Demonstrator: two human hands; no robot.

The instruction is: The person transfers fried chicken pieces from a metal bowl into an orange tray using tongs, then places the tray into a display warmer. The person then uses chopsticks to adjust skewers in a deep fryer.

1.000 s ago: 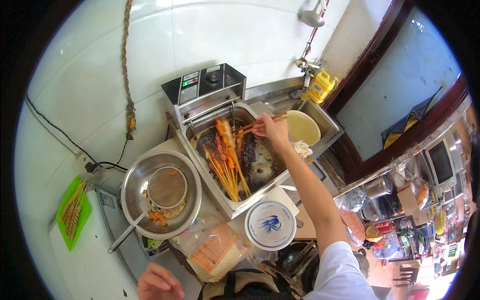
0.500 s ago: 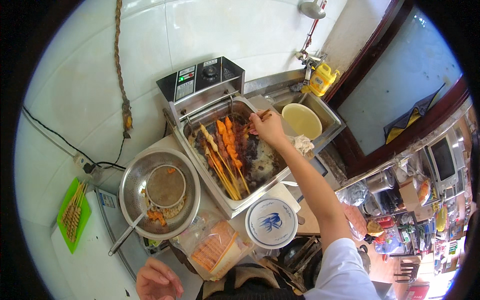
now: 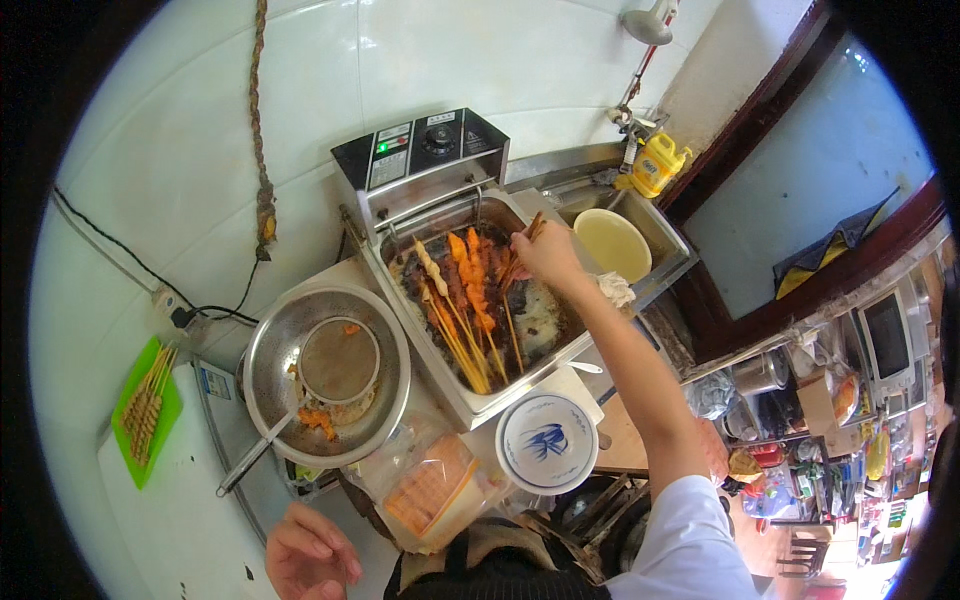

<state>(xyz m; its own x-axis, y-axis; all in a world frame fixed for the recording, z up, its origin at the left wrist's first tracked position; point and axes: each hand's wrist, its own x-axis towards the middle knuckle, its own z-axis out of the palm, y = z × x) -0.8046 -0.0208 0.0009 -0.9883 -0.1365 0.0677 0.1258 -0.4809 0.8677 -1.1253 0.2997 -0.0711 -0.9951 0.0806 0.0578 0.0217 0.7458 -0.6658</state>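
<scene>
My right hand (image 3: 548,252) is closed around brown chopsticks (image 3: 536,226) over the right side of a steel deep fryer (image 3: 470,407). The chopstick tips are down by the rightmost skewers, partly hidden by my fingers. Several meat skewers (image 3: 473,277), orange, dark red and pale, lie side by side in the bubbling dark oil (image 3: 541,318). Their bare sticks point toward me. At the lower left, my left hand (image 3: 310,555) hovers with fingers loosely bent and apart, holding nothing. It is nearest to a clear bag of orange-brown food slices (image 3: 432,486).
Left of the fryer, a perforated steel bowl (image 3: 262,385) holds a handled strainer (image 3: 340,362) and fried scraps. Beyond it, a green tray (image 3: 168,425) carries more skewers. White-and-blue bowls (image 3: 547,445) stand near the fryer. A sink with a pale yellow basin (image 3: 612,245) is at right.
The view has shifted slightly, moving the scene rightward. My right hand still has the chopsticks at the right skewers, where one bare stick now shows apart from the bunch. My left hand stays low.
</scene>
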